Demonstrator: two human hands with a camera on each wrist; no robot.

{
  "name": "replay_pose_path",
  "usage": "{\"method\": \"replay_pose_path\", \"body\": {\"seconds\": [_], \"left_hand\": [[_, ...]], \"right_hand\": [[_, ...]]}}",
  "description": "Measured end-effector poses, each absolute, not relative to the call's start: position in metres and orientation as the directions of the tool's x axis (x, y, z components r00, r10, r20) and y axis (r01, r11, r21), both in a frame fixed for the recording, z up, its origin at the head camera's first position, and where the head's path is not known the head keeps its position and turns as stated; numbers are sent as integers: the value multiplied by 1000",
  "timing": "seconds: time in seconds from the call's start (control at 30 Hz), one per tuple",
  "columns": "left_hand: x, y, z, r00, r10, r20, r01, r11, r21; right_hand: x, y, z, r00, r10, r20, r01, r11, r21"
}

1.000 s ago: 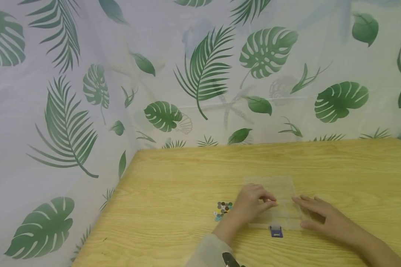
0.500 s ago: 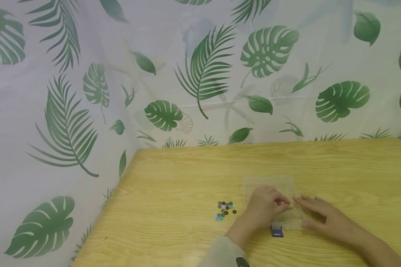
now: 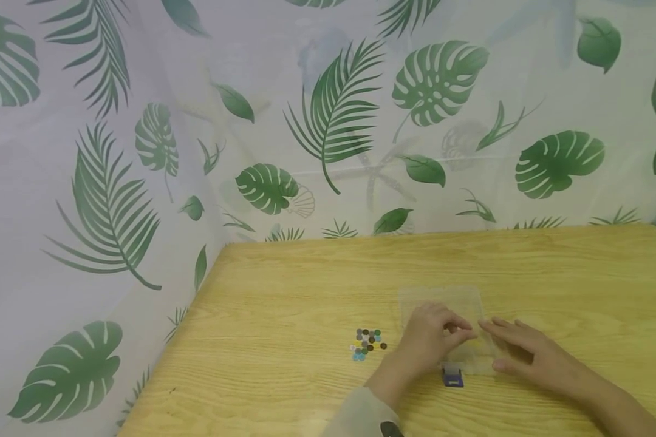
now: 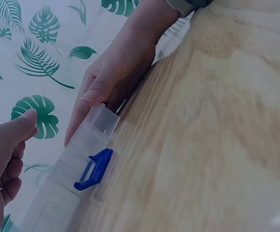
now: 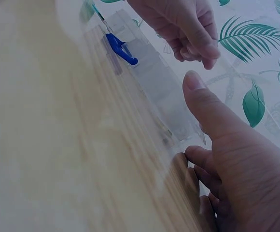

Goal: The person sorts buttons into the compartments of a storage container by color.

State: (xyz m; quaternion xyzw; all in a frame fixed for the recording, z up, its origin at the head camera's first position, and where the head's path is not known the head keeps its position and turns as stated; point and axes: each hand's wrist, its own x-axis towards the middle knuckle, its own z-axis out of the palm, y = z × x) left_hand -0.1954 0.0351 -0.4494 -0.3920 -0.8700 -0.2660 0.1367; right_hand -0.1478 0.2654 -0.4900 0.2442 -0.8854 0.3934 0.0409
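Observation:
A clear plastic box (image 3: 415, 297) with a blue clasp (image 3: 452, 376) at its near side lies on the wooden table. Over it my left hand (image 3: 429, 334) is poised, thumb and index fingertips together. In the left wrist view this left hand (image 4: 5, 164) has its other fingers curled in; whether the fingertips pinch something small I cannot tell. My right hand (image 3: 536, 355) is at the box's right side, fingers extended and fingertips at its edge. The right wrist view shows that right hand (image 5: 241, 159) with its thumb raised beside the box wall (image 5: 154, 72).
A cluster of small coloured discs (image 3: 365, 345), in brown, grey, green, blue, yellow and white, lies left of the box. Behind the table (image 3: 284, 291) hangs a white curtain (image 3: 361, 121) printed with green leaves.
My left hand has shifted right over the box, uncovering more of the discs, then stayed almost in place for the last half second. The right hand holds its position at the box's edge.

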Motion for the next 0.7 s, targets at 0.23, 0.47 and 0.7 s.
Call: {"method": "replay_pose_path", "body": {"seconds": [0.23, 0.47, 0.7], "left_hand": [[-197, 19, -452, -572, 610, 548, 820, 447, 358], [-204, -2, -460, -552, 610, 569, 833, 417, 363], [-206, -27, -463, -616, 638, 461, 783, 438, 441]], "right_hand": [[-148, 265, -487, -885, -392, 251, -451, 592, -668], [-148, 263, -482, -892, -387, 234, -429, 563, -706], [-148, 264, -487, -888, -386, 249, -440, 560, -702]]}}
